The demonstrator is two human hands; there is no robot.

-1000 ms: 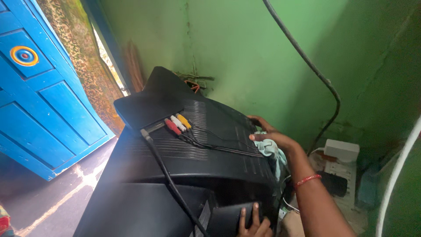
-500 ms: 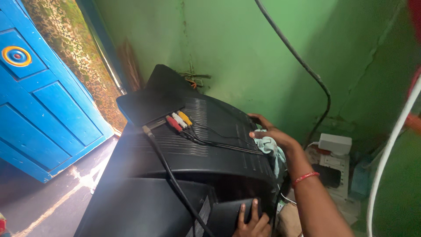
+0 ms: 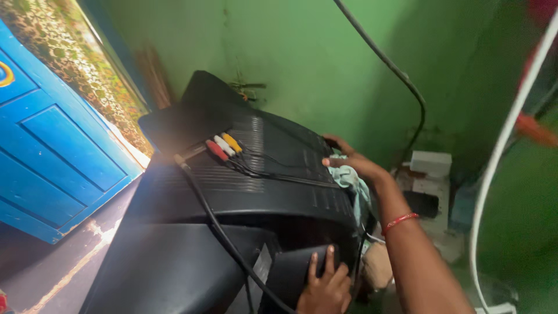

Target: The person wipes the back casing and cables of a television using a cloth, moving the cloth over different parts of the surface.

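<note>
A big black television [image 3: 261, 197] is seen from above and behind. On its right rear slope my right hand [image 3: 356, 165] presses a pale blue cloth [image 3: 356, 189] against the casing; a red bangle circles that wrist. My left hand [image 3: 325, 288] grips a black panel at the television's lower right corner, fingers spread over it. A flat black box [image 3: 180, 125] lies on top of the set, with red, white and yellow plugs [image 3: 224, 146] in its back. Thin black wires run from the plugs toward the cloth.
A thick black cable [image 3: 215, 227] runs from the box down over the set. Another black cable [image 3: 395, 70] hangs on the green wall, and a white cable [image 3: 500, 145] curves at the right. A white socket box [image 3: 430, 166] sits low right. A blue door [image 3: 52, 151] stands at left.
The view has shifted, so the set sits further left and my left hand shows more fully. Both hands stay at the same spots on the television.
</note>
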